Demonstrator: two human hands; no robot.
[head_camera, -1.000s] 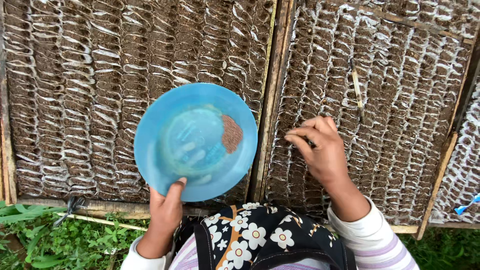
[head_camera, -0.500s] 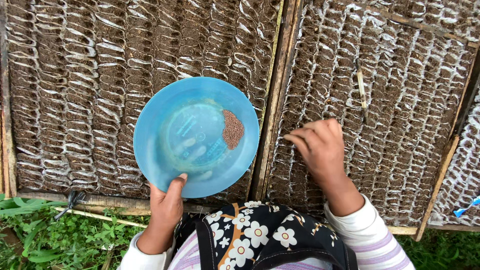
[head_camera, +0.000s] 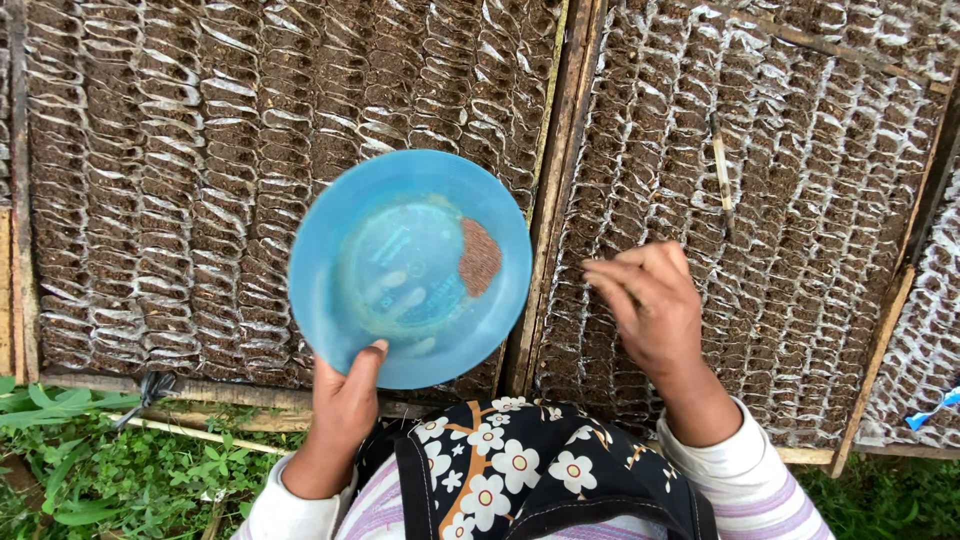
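Observation:
My left hand grips the near rim of a round blue plastic plate, thumb on top, holding it flat over the seedling beds. A small heap of brown seeds lies at the plate's right side. My right hand hovers just right of the plate over the right bed, fingertips pinched together and pointing left, close to the soil cells. What the fingertips pinch is too small to see.
Two wooden-framed beds of many small soil-filled plastic sleeves fill the view, the left bed and the right one split by a wooden rail. A thin stick lies on the right bed. Grass grows at lower left.
My right hand has slid left toward the wooden rail and lowered, its fingers drawing into a pinch. The plate stays about level in my left hand.

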